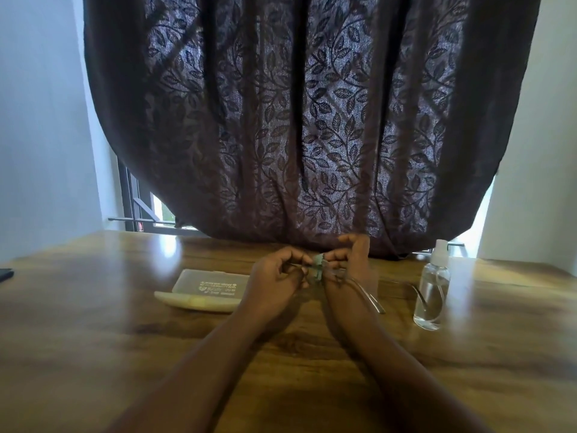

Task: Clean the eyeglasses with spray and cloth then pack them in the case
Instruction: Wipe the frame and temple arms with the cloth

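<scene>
Green cloth (318, 266) pinched by both hands | eyeglasses (368, 292) mid-table

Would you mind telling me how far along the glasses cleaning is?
Mid-job, it seems. Whether spraying is done cannot be told; the spray bottle stands on the table. In hand: the left hand and right hand work the cloth on the eyeglasses. Left: packing them into the open case.

**What I can't make out**

I can't read the small white print on the translucent rectangular plastic case (208, 289). My fingers hide most of the pale green cloth (318, 266) and the thin-framed eyeglasses' (368, 295) lenses. A dark flat object (5, 274) is cut off at left.
</scene>
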